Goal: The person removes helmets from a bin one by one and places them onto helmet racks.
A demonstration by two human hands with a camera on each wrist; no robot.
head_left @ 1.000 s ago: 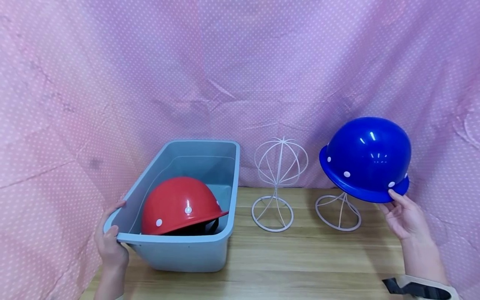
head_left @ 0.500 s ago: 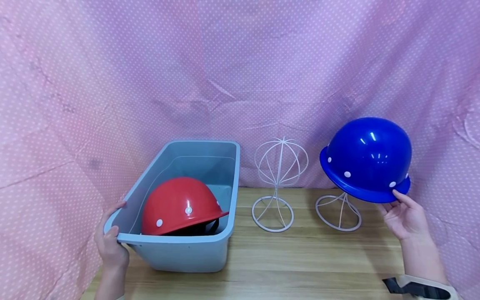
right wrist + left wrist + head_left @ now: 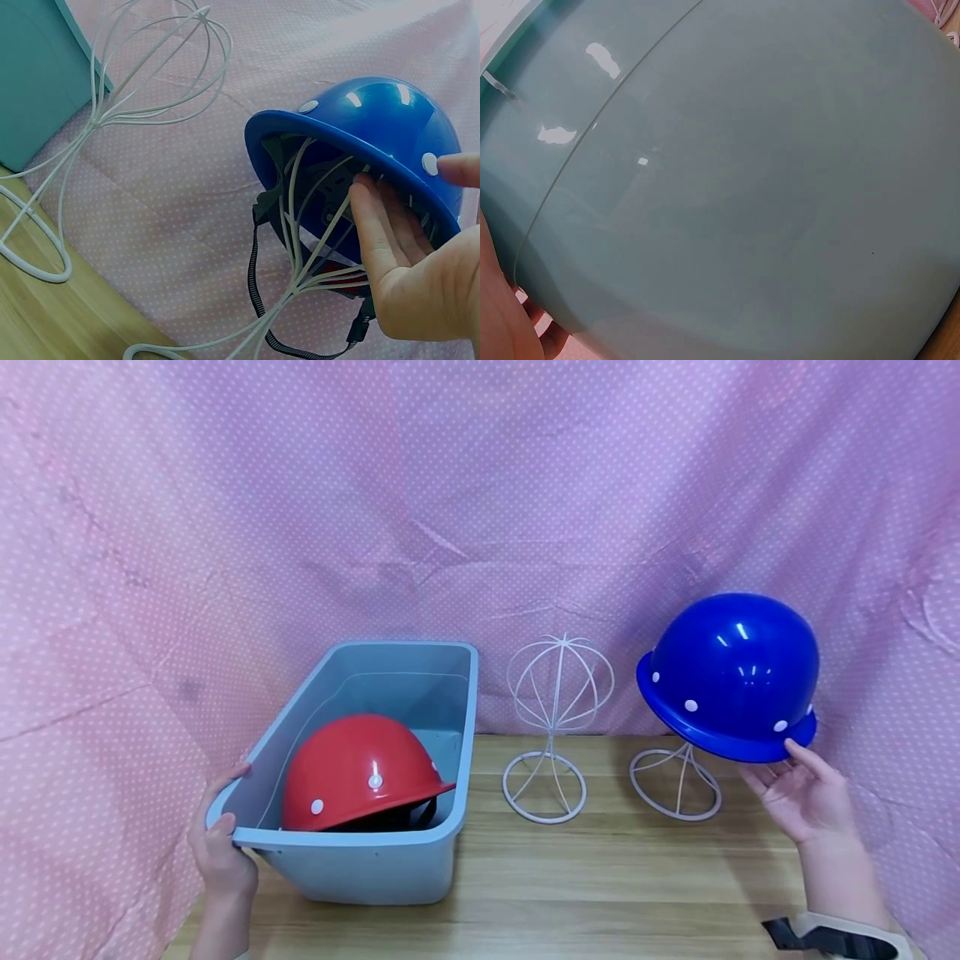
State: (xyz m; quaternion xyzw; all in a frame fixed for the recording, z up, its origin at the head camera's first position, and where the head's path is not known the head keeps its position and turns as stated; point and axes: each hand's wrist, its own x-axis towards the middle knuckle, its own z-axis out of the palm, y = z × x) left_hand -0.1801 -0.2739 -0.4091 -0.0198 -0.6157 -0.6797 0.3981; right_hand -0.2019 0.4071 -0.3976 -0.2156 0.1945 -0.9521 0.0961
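Head view: your left hand (image 3: pixel 221 856) is curled over the near left corner of the grey-blue bin (image 3: pixel 360 872), thumb on the rim, fingers along the outer side. Inside that bin lies a red helmet (image 3: pixel 360 768), tilted. Your right hand (image 3: pixel 806 802) is spread wide, its thumb touching the brim of the blue helmet (image 3: pixel 738 672); that helmet sits tilted on a white wire stand (image 3: pixel 681 783). Between it and the bin, a second wire stand (image 3: pixel 551 742) stands upright on the wooden table (image 3: pixel 600 893).

Left wrist view: bin wall nearly fills it, with part of your hand at the lower left; you cannot judge the grip from here.

Right wrist view: your nearly straight fingers reach under the blue brim, thumb outside by a white stud (image 3: pixel 430 164). The stand's wires rise into the shell, and a dark chin strap (image 3: pixel 253 274) hangs below.
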